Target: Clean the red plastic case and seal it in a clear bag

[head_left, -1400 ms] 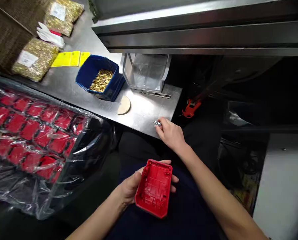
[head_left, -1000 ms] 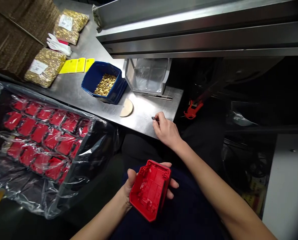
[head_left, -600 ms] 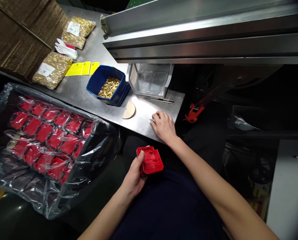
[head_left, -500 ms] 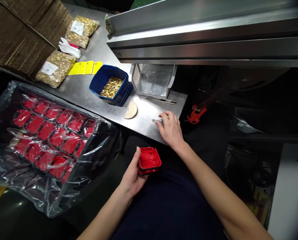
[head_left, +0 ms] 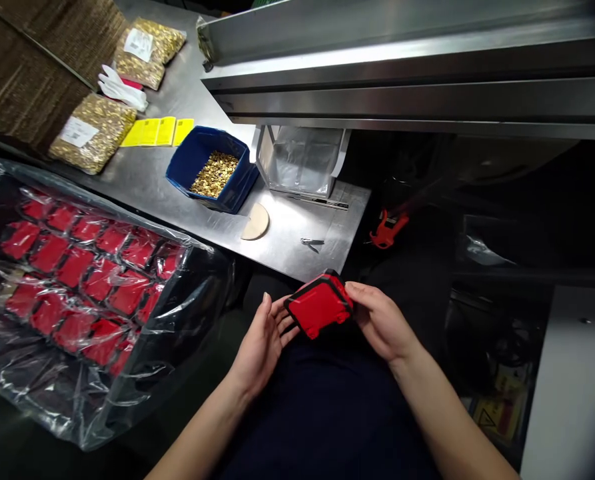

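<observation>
- Since the earlier frame the red shell (head_left: pixel 320 305) has turned over, its black-trimmed outer face now towards the camera; the right hand (head_left: pixel 384 323) has come away from the small metal tool (head_left: pixel 313 242), now lying loose on the bench (head_left: pixel 287 250).
- The left hand (head_left: pixel 260 350) spreads its grip wide, thumb free, fingers behind the shell's left end; whether they press on it cannot be told. Such slack support could let that end dip.
- The shell hangs tilted over the person's lap, just off the bench's front edge, so a slip would probably drop it into the lap or to the floor.
- The right hand's grip is closed on the shell's right end, thumb against the rim; one narrow pinch might let the shell twist.
- At far left, a plastic-lined crate (head_left: pixel 190 293) holds rows of red parts (head_left: pixel 74 267) under loose film.
- On the steel bench, left to right: bags of gold-coloured pieces (head_left: pixel 104 133), yellow labels (head_left: pixel 150 131), a blue bin (head_left: pixel 182 160), a notched beige disc (head_left: pixel 256 223), then a grey-sided tray (head_left: pixel 344 153).
- Rightward, an orange tool (head_left: pixel 388 230) hangs in a dark recess beneath metal framing (head_left: pixel 402 100).
</observation>
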The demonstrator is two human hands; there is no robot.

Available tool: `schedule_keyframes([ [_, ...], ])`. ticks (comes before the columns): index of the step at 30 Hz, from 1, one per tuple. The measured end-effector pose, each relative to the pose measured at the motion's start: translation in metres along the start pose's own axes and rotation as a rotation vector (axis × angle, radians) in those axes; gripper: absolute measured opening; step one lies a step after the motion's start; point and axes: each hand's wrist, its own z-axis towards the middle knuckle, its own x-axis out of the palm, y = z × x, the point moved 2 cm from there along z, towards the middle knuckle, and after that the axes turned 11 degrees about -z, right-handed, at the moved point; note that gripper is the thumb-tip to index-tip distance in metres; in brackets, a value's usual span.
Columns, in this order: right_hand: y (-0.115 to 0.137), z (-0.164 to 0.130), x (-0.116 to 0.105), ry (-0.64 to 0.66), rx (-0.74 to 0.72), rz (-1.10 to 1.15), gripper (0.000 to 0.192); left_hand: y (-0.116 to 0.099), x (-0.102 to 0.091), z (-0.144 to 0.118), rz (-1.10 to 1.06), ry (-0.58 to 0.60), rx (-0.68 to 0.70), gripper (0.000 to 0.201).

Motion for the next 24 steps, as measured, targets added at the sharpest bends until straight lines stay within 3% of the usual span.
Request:
schedule_keyframes([
  [3, -0.008, 0.007, -0.014, 0.005, 0.308, 0.305, 0.018, 0.0, -0.005, 0.003, 0.036, -0.032, 0.002, 0.047],
  [5, -0.013, 0.008, -0.018, 0.033, 0.395, 0.374, 0.018, 0.002, -0.003, 0.004, 0.04, -0.002, -0.024, 0.047],
  [10, -0.025, 0.006, -0.007, 0.206, 0.437, 0.306, 0.016, 0.008, 0.004, 0.004, 0.012, 0.157, -0.092, 0.054],
  [14, -0.029, 0.0, 0.018, 0.47, 0.426, 0.08, 0.033, 0.019, -0.011, 0.001, -0.062, 0.37, -0.252, 0.063],
  [16, -0.028, -0.003, 0.028, 0.529, 0.368, -0.098, 0.041, 0.024, -0.025, -0.004, -0.089, 0.425, -0.281, 0.066],
  [18, -0.021, -0.001, 0.031, 0.469, 0.243, -0.354, 0.04, 0.025, -0.036, -0.011, -0.105, 0.457, -0.247, 0.067],
  [22, 0.016, 0.035, 0.039, 0.038, -0.14, -0.852, 0.031, 0.024, -0.048, -0.021, -0.115, 0.476, -0.163, 0.07],
  [24, 0.04, 0.068, 0.056, -0.076, -0.388, -1.0, 0.028, 0.022, -0.052, -0.022, -0.135, 0.463, -0.135, 0.078],
])
